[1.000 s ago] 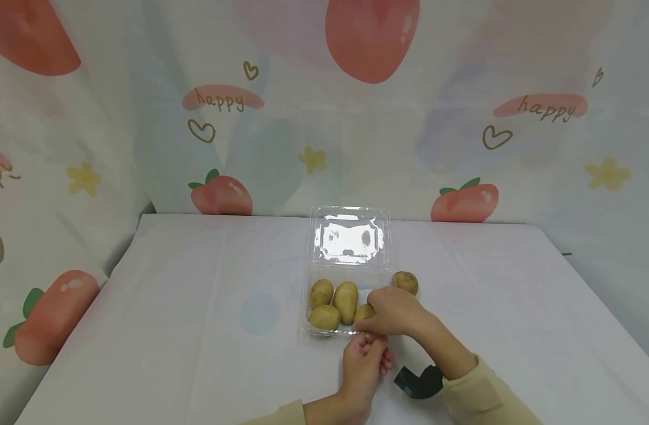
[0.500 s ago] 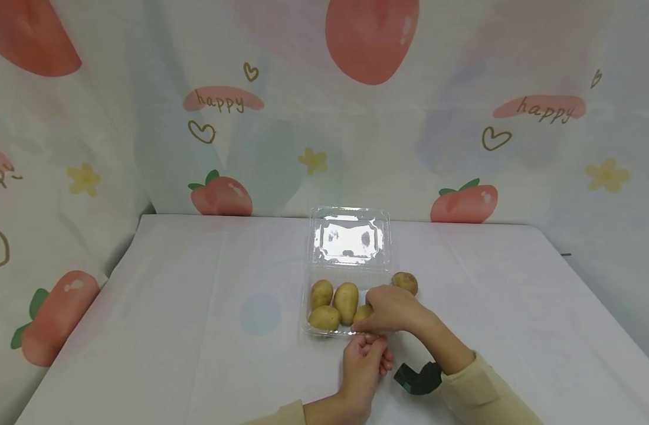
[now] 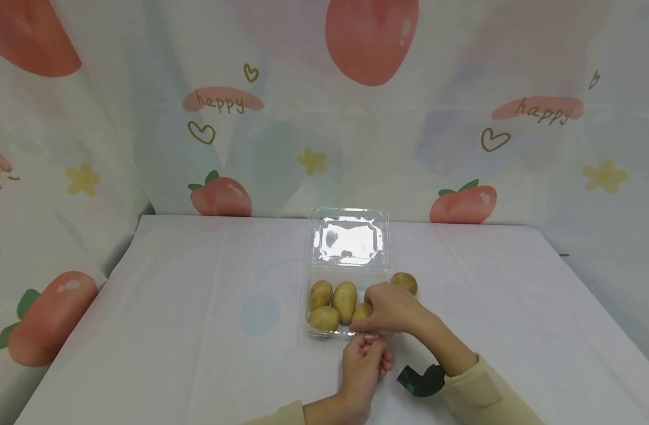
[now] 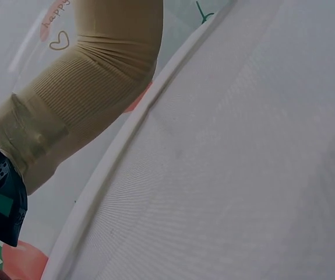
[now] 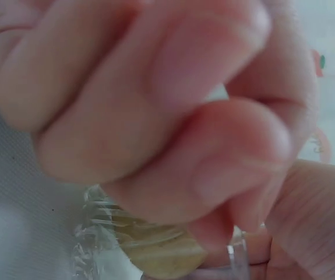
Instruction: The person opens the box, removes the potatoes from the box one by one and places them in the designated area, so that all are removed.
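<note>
A clear plastic clamshell container [image 3: 306, 316] lies with its lid [image 3: 351, 215] folded back. Inside are several potatoes, among them an oblong potato [image 3: 344, 302] in the middle. My right hand [image 3: 393, 307] reaches over the container's right side, thumb and fingers curled round a potato [image 3: 361, 313] that it partly hides. At the front rim, my left hand [image 3: 360, 369] has its fingers curled and pinches the edge. In the right wrist view, large curled fingers [image 5: 126, 111] fill the picture, with a potato [image 5: 158, 248] and clear plastic below them.
One more potato [image 3: 405, 283] sits at the container's right, partly behind my right hand. A dark green wrist-worn device [image 3: 421, 381] hangs by the right sleeve. White cloth covers the table [image 3: 223, 354], and a printed curtain [image 3: 282, 118] stands behind.
The right hand and the potato in its grip have shifted very slightly left. The left hand stays at the front rim, almost still.
</note>
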Demonstrator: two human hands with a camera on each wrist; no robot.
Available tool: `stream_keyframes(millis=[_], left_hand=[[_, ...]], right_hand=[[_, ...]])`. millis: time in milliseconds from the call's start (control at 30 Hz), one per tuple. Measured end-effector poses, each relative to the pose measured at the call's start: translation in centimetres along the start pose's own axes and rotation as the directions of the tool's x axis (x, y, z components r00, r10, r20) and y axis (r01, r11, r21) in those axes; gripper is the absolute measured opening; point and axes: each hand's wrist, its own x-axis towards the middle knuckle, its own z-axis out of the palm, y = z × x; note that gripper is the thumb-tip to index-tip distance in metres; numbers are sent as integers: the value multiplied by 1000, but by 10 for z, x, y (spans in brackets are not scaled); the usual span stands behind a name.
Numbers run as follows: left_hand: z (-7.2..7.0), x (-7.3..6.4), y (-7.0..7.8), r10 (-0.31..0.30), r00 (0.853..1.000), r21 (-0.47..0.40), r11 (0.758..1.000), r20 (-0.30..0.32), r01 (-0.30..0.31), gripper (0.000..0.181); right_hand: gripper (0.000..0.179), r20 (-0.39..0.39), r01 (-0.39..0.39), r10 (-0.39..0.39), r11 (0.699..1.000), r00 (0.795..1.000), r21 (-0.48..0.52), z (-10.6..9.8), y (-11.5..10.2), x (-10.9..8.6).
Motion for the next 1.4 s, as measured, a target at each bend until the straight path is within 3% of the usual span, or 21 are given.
stream_keyframes(millis=[333, 567, 900, 1167, 1400], left_hand=[[0, -1, -1, 12, 1000, 0, 1000, -10, -12, 6], [0, -1, -1, 27, 1000, -6, 1000, -7, -27, 7], [1, 1, -1, 24, 1000, 2, 1000, -11, -24, 5], [2, 1, -1, 14, 1000, 13, 1000, -19, -14, 6], [1, 1, -1, 12, 1000, 12, 1000, -13, -12, 6]], right_hand=[[36, -62, 61, -53, 991, 997, 123, 0, 6, -3], [36, -136, 135, -116, 981, 984, 142, -1, 11, -4], [30, -327, 246, -191, 960, 925, 136, -3, 25, -9], [36, -386, 291, -155, 900, 909, 324, -4, 29, -13], [43, -447, 362, -192, 870, 874, 335, -13, 16, -19]])
